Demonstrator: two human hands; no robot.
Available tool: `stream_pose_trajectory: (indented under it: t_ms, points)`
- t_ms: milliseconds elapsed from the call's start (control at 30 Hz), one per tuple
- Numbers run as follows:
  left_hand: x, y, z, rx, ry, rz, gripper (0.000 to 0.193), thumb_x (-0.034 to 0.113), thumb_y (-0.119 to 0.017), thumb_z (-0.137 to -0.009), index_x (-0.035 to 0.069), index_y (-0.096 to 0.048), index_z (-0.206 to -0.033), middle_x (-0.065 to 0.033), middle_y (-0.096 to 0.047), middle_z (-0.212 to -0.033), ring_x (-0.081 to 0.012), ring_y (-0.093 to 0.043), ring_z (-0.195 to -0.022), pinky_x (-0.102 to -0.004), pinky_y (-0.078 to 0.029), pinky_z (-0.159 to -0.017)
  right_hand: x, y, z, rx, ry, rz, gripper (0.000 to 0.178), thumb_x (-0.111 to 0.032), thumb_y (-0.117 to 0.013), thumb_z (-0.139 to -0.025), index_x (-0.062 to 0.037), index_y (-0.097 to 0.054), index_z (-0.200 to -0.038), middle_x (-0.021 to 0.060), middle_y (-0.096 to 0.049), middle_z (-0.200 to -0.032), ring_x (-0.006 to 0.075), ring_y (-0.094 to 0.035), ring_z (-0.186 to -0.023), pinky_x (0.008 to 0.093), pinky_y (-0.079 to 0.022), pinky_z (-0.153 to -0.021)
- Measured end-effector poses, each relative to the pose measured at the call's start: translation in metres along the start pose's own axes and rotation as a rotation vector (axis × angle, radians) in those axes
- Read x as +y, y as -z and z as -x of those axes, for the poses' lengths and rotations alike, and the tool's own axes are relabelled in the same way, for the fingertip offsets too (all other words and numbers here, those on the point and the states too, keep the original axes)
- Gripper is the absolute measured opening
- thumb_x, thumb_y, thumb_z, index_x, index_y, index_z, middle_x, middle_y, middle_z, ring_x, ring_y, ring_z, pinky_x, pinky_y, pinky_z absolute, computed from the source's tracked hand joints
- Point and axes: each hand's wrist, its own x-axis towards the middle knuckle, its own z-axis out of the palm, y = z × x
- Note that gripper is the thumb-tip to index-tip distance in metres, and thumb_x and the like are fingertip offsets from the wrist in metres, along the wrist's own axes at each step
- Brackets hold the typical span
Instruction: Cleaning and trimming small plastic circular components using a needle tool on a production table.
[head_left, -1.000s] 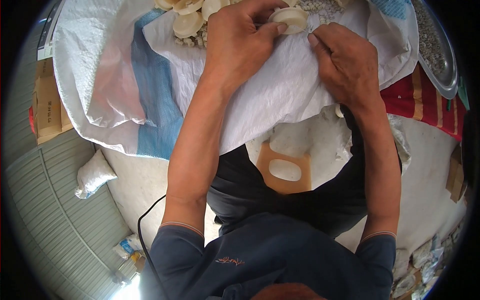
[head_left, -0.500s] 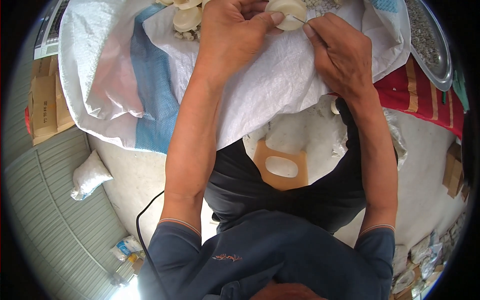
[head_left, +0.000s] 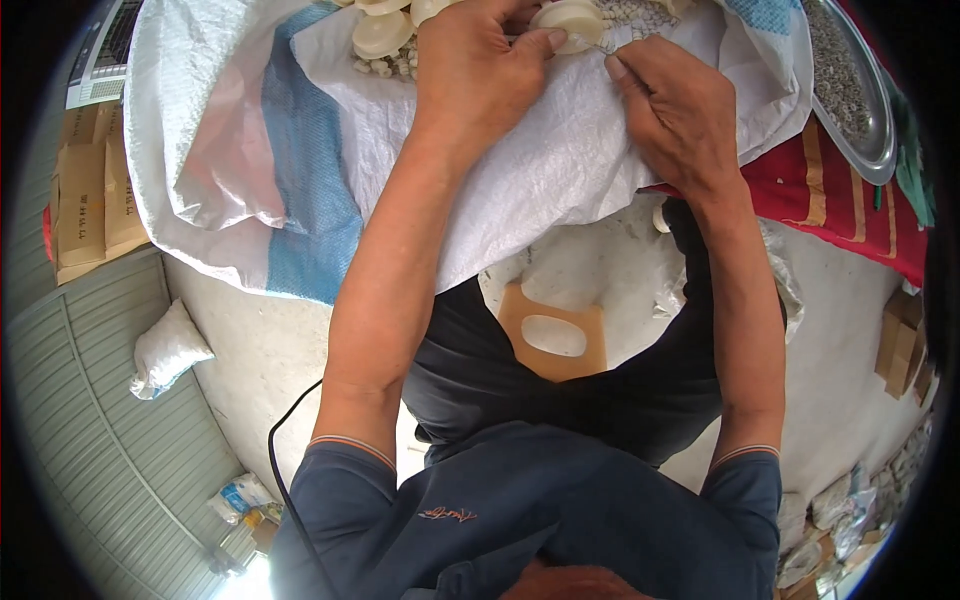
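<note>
My left hand point(head_left: 485, 75) is closed on a cream, round plastic piece point(head_left: 570, 20) with a flanged rim, its thumb pressed against the near side. Close by on the right, my right hand point(head_left: 680, 105) is closed with thumb and forefinger pinched together. A thin metal rod sticks out of that pinch towards the round piece; only a faint bit of it shows now. More cream round pieces point(head_left: 382, 35) lie left of my left hand, among small whitish bits point(head_left: 390, 66). All of this rests on a white woven sack point(head_left: 560, 150) with blue bands.
A metal tray point(head_left: 884, 150) of small grey pieces stands at the right on red cloth point(head_left: 800, 190). Cardboard boxes point(head_left: 85, 205) are at the left. A tan stool point(head_left: 555, 335) shows between my legs. A stuffed white sack point(head_left: 172, 350) lies by the wall.
The round piece has tipped in my left hand, so its rim shows more and its face less. The rod shows less than before. My right hand stays close beside the piece.
</note>
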Motion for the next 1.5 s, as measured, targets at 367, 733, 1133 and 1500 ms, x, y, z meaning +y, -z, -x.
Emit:
stream_pose_trajectory:
  t_ms: [367, 733, 1133, 1500]
  points:
    - [0.007, -0.008, 0.001, 0.033, 0.037, -0.145, 0.033, -0.001, -0.072, -0.092, -0.002, -0.074, -0.125, -0.0120, -0.080, -0.099, -0.0149, -0.075, -0.088, -0.0293, -0.059, -0.081, 0.001, 0.000, 0.003, -0.054, -0.030, 0.110, 0.012, -0.017, -0.071, -0.093, -0.0082, -0.068, -0.085, 0.0094, -0.064, -0.077, 0.0334, -0.068, -0.073, 0.0438, -0.053, -0.064]
    - [0.009, -0.010, 0.005, 0.083, -0.045, -0.229, 0.033, 0.001, -0.076, -0.089, -0.001, -0.076, -0.122, -0.0154, -0.080, -0.098, -0.0197, -0.078, -0.087, -0.0313, -0.061, -0.080, -0.004, -0.001, 0.004, -0.049, -0.033, 0.181, 0.011, -0.017, -0.070, -0.092, -0.0082, -0.069, -0.085, 0.0094, -0.065, -0.076, 0.0322, -0.069, -0.072, 0.0437, -0.053, -0.063]
    - [0.004, -0.009, 0.004, 0.034, 0.074, 0.178, 0.033, -0.005, -0.073, -0.095, -0.007, -0.071, -0.128, -0.0133, -0.080, -0.105, -0.0157, -0.076, -0.092, -0.0280, -0.061, -0.080, -0.001, 0.001, 0.003, -0.023, -0.020, 0.096, 0.013, -0.017, -0.071, -0.093, -0.0083, -0.066, -0.084, 0.0099, -0.062, -0.075, 0.0336, -0.067, -0.070, 0.0442, -0.051, -0.061]
    - [0.007, -0.007, -0.001, -0.029, 0.193, 0.417, 0.032, -0.005, -0.070, -0.098, -0.008, -0.067, -0.130, -0.0156, -0.078, -0.115, -0.0189, -0.076, -0.100, -0.0308, -0.064, -0.086, -0.005, 0.007, 0.003, 0.016, -0.020, -0.046, 0.012, -0.016, -0.072, -0.096, -0.0080, -0.068, -0.088, 0.0103, -0.061, -0.077, 0.0335, -0.065, -0.070, 0.0432, -0.050, -0.060]
